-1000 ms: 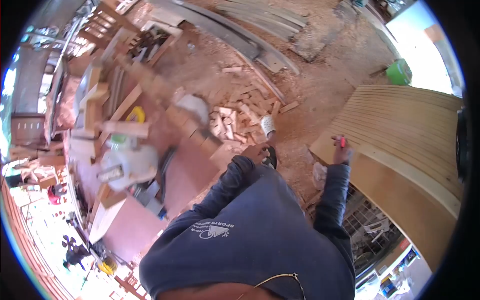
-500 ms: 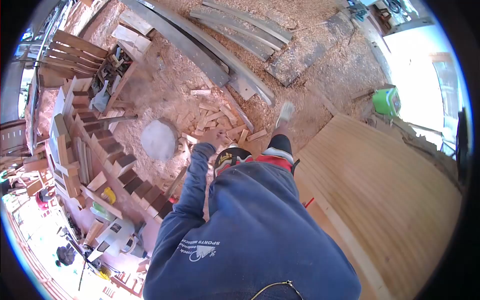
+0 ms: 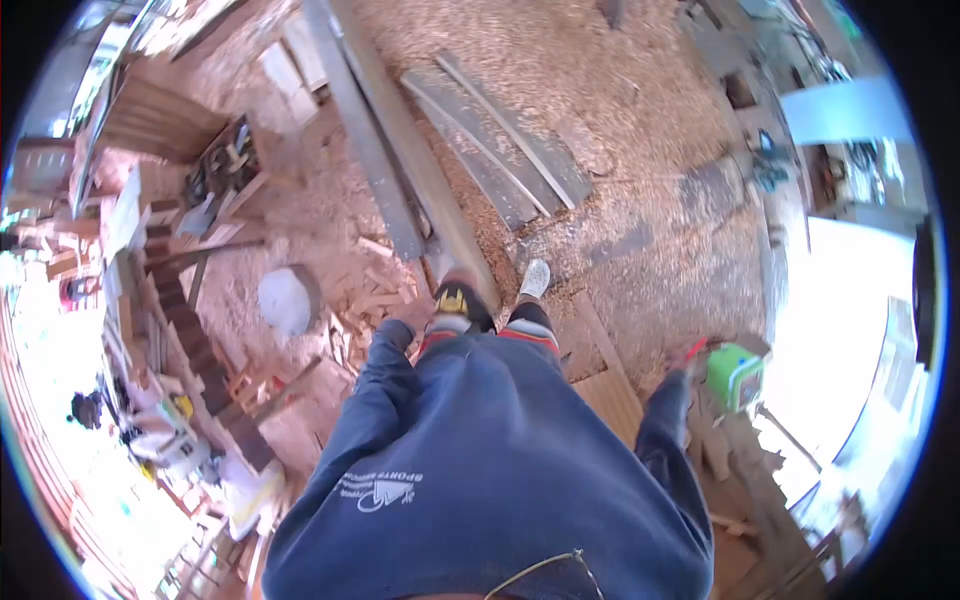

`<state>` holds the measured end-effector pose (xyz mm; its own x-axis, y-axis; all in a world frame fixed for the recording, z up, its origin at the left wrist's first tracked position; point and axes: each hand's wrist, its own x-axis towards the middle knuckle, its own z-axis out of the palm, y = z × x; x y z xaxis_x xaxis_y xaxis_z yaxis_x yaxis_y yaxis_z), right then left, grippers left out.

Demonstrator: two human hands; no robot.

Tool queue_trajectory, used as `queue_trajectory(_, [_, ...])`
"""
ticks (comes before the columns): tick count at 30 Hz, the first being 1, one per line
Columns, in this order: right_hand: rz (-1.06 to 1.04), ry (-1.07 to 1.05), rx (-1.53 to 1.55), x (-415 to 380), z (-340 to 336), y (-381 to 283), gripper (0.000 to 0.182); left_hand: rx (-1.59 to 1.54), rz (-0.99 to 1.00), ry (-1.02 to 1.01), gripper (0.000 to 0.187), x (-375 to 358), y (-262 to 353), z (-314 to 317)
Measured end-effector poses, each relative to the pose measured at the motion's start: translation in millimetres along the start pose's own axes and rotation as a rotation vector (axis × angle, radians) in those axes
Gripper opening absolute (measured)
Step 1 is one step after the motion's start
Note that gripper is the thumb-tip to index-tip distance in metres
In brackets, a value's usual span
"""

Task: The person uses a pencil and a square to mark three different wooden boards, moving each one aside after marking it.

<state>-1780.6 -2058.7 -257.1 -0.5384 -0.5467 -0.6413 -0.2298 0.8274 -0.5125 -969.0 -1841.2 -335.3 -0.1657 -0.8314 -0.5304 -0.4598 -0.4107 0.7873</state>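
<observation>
Right hand (image 3: 688,362): closed on a small red item (image 3: 694,349), possibly a pencil; light, stiff, pinched mid-shaft.
Left hand (image 3: 392,327): grip state hidden, beside wood offcuts (image 3: 365,295).

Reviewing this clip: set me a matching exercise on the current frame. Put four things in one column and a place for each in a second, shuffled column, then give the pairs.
Things:
1. long grey planks
2. bright green box
3. round pale grey disc
4. pile of short light wood offcuts

Places:
A. by the person's right hand, near the right edge
B. on the sawdust floor ahead of the feet, running away from the camera
C. just left of the offcuts
D. near the left sleeve, left of the feet

Pairs: 1-B, 2-A, 3-C, 4-D
</observation>
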Motion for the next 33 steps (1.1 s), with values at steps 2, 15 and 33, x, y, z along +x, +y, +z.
queue_trajectory(2, [-0.051,-0.006,0.074,37,11,-140,0.034,-0.75,0.052,0.177,0.038,-35,39,-50])
queue_trajectory(15, [-0.507,-0.324,-0.265,10,473,-650,0.034,-0.217,-0.611,0.13,0.038,176,103,-170])
queue_trajectory(33, [0.036,-0.241,-0.309,135,756,-1114,0.066,-1.091,-0.551,1.311,0.032,551,96,-885])
